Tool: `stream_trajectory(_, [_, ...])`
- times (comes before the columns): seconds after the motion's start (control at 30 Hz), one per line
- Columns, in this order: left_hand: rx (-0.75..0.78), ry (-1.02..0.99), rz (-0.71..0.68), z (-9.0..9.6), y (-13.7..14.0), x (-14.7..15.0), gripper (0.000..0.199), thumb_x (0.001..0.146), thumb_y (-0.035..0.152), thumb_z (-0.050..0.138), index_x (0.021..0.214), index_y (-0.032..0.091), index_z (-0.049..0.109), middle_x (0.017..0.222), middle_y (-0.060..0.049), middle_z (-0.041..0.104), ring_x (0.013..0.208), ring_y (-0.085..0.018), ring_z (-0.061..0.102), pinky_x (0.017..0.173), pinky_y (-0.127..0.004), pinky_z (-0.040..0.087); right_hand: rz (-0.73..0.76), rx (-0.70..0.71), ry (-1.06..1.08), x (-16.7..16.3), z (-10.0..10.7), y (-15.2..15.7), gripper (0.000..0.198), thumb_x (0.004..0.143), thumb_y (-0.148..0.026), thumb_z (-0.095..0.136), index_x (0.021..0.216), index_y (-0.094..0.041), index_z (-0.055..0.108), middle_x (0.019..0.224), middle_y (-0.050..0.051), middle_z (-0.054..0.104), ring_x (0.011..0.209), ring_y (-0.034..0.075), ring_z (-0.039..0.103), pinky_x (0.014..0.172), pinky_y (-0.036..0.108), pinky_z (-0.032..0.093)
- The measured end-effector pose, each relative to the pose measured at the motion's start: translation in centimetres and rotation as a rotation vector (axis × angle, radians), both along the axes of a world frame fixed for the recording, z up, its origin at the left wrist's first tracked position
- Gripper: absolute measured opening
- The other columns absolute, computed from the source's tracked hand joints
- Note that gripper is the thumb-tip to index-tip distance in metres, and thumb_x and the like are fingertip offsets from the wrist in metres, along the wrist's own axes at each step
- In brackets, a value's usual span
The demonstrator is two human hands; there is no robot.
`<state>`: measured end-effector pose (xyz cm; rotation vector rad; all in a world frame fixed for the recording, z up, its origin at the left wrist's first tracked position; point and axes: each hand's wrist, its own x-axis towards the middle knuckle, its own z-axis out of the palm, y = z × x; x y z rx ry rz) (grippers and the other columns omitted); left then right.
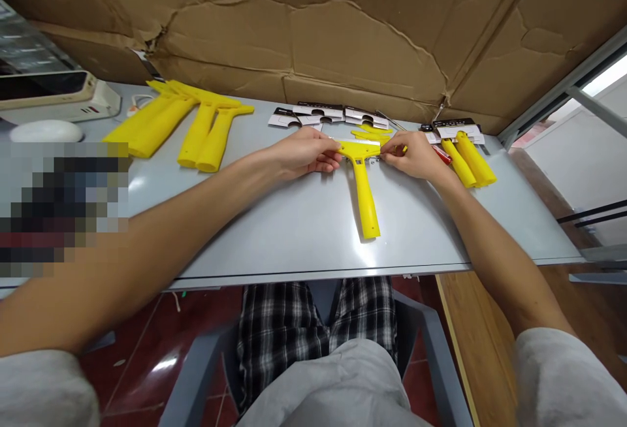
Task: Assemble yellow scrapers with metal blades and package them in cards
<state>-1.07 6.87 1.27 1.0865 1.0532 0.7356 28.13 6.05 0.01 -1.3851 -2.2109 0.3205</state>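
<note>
The step in hand looks like fine fitting work along the pale strip (366, 142) on the head of the scraper (365, 195). The scraper lies right of the middle of the surface (274, 237), its head towards the back edge and its handle pointing at the front edge. To do this well, the left side should steady the head while the right makes small, light adjustments; pressing evenly from both ends would help stop the strip skewing. If the strip is a blade, as its place suggests, fingertips are safest off its long edge.

The left hand (306, 153) has its thumb and forefinger nearly closed, pinching the left end of the head, with the other fingers loosely curled. The right hand (411, 153) has its fingertips drawn together on the head's right end; whether they also grip a small part is hidden. Small metal bits (373, 160) show just below the head, too small to identify. Neither hand touches the handle.
</note>
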Motion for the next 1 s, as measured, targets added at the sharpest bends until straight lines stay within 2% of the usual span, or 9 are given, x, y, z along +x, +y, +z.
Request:
stream_trajectory(0.2, [-0.004, -0.002, 0.0, 0.2, -0.1, 0.1, 0.019, 0.102, 0.005, 0.07, 0.084, 0.007, 0.075, 0.072, -0.015, 0.075, 0.059, -0.016, 0.069, 0.064, -0.03, 0.057, 0.027, -0.002, 0.027, -0.4, 0.0, -0.2, 0.022, 0.084, -0.028, 0.071, 0.093, -0.019, 0.088, 0.093, 0.007, 0.078, 0.077, 0.017, 0.063, 0.077, 0.033, 0.046])
stream_trajectory(0.4, [-0.014, 0.024, -0.007, 0.6, -0.2, 0.1, 0.023, 0.106, 0.002, 0.065, 0.084, 0.006, 0.073, 0.072, -0.014, 0.075, 0.058, -0.015, 0.069, 0.061, -0.028, 0.056, 0.047, 0.01, -0.022, -1.2, -0.4, -0.5, 0.019, 0.088, -0.035, 0.076, 0.085, -0.018, 0.083, 0.088, 0.008, 0.073, 0.08, 0.019, 0.061, 0.079, 0.035, 0.044])
stream_trajectory(0.67, [-0.004, 0.022, -0.013, 0.5, -0.2, 0.1, 0.028, 0.107, 0.002, 0.064, 0.081, 0.006, 0.074, 0.072, -0.014, 0.075, 0.058, -0.015, 0.07, 0.062, -0.028, 0.058, 0.017, -0.019, -0.083, -2.0, -0.5, -0.8, 0.015, 0.089, -0.028, 0.074, 0.078, -0.017, 0.074, 0.081, 0.005, 0.069, 0.075, 0.017, 0.054, 0.078, 0.034, 0.039])
stream_trajectory(0.87, [-0.003, 0.011, -0.031, 0.7, -0.3, 0.1, 0.032, 0.108, 0.003, 0.064, 0.078, 0.005, 0.075, 0.072, -0.014, 0.076, 0.057, -0.014, 0.071, 0.061, -0.027, 0.059, -0.01, 0.003, -0.082, -1.5, -0.5, -0.4, 0.007, 0.082, -0.025, 0.074, 0.08, -0.018, 0.075, 0.08, 0.005, 0.071, 0.073, 0.018, 0.055, 0.081, 0.036, 0.046])
stream_trajectory(1.0, [0.001, 0.009, -0.047, 0.6, -0.2, 0.0, 0.033, 0.109, 0.004, 0.064, 0.078, 0.006, 0.075, 0.072, -0.013, 0.077, 0.058, -0.013, 0.072, 0.061, -0.025, 0.059, -0.133, 0.104, 0.022, -0.3, 0.0, 0.1, 0.004, 0.08, -0.022, 0.074, 0.081, -0.019, 0.077, 0.082, 0.007, 0.072, 0.073, 0.019, 0.057, 0.086, 0.042, 0.051])
